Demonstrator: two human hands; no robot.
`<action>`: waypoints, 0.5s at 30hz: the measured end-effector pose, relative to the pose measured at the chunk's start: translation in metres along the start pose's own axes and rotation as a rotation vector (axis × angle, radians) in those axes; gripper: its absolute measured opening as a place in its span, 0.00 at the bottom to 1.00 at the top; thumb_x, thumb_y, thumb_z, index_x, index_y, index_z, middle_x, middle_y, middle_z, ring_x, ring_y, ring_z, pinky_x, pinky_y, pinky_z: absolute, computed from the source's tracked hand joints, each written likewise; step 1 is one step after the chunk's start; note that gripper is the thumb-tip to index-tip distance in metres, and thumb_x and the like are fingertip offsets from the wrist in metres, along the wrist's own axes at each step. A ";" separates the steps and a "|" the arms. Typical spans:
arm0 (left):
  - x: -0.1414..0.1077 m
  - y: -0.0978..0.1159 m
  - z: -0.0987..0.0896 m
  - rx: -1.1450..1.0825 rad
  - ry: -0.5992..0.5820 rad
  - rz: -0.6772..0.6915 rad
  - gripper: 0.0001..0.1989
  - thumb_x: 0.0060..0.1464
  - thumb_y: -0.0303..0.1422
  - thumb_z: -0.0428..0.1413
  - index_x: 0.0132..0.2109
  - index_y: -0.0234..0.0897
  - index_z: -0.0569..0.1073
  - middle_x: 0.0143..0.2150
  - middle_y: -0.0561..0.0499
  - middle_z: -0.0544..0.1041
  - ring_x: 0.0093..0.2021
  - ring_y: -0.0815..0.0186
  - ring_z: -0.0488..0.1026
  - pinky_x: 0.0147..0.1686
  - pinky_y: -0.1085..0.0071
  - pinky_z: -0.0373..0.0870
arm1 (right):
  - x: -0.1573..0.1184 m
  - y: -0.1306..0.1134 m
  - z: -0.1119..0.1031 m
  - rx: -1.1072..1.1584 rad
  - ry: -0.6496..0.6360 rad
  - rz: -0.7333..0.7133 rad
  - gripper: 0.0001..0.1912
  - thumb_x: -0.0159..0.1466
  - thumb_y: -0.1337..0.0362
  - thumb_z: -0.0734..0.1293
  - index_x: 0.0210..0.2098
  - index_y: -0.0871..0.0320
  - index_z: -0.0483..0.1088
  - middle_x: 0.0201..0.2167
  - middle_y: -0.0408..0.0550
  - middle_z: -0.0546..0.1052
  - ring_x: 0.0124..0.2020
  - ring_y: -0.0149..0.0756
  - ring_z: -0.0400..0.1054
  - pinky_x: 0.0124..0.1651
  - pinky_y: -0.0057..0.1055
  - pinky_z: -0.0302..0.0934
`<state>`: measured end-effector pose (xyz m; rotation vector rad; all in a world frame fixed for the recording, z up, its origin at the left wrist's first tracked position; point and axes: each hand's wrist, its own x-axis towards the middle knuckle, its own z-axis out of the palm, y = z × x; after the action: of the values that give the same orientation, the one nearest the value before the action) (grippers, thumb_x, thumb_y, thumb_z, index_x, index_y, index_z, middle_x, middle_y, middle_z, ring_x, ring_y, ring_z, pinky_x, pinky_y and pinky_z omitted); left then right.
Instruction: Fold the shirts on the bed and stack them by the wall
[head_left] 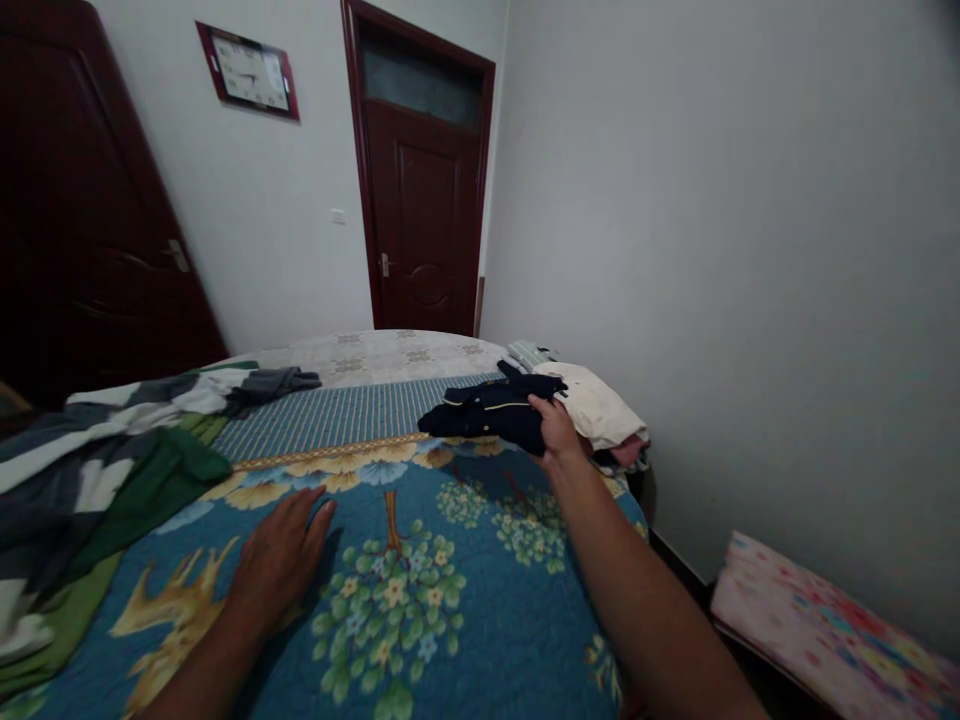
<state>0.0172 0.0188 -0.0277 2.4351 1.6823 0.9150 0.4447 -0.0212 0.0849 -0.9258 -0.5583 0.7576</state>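
The dark red panelled door [424,195] carries a lever handle [385,265] near its left edge and a transom window [420,88] directly above. Left of this door are a white switch plate [337,216] and, higher, a rectangular wall clock [251,74]; farther left, another panelled door [82,200]. Well right of the first door, lower down, lies a pink floral-printed cover [825,622].

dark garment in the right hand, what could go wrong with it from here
1. The right hand grips the dark garment at one end only, and the left hand is well away from it, so the loose end might sag or unfold.
2. The cream cloth lies in a pile by the right edge of the patterned cover; if the garment or arm bumps it, pieces could slip off.
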 end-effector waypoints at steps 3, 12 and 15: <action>0.000 -0.002 0.001 0.012 0.002 0.007 0.31 0.70 0.51 0.42 0.62 0.36 0.77 0.64 0.37 0.80 0.67 0.47 0.75 0.70 0.48 0.69 | 0.033 -0.042 -0.005 0.051 0.130 -0.054 0.19 0.56 0.62 0.75 0.47 0.55 0.76 0.31 0.41 0.84 0.34 0.41 0.81 0.41 0.39 0.80; -0.001 -0.007 0.008 0.022 -0.011 -0.013 0.32 0.70 0.52 0.42 0.64 0.36 0.76 0.66 0.36 0.78 0.67 0.47 0.75 0.70 0.47 0.68 | 0.115 -0.084 -0.088 -0.019 0.518 -0.159 0.13 0.61 0.65 0.70 0.46 0.55 0.72 0.33 0.40 0.81 0.32 0.37 0.79 0.44 0.42 0.81; -0.001 -0.010 0.010 0.034 -0.019 -0.008 0.31 0.69 0.51 0.43 0.63 0.38 0.76 0.66 0.37 0.79 0.67 0.47 0.75 0.70 0.48 0.68 | 0.111 -0.055 -0.119 -0.110 0.623 -0.087 0.12 0.60 0.67 0.70 0.43 0.55 0.71 0.31 0.42 0.80 0.33 0.39 0.79 0.44 0.44 0.81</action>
<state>0.0132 0.0251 -0.0397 2.4488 1.7136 0.8676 0.6164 -0.0155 0.0849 -1.1652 -0.0889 0.3296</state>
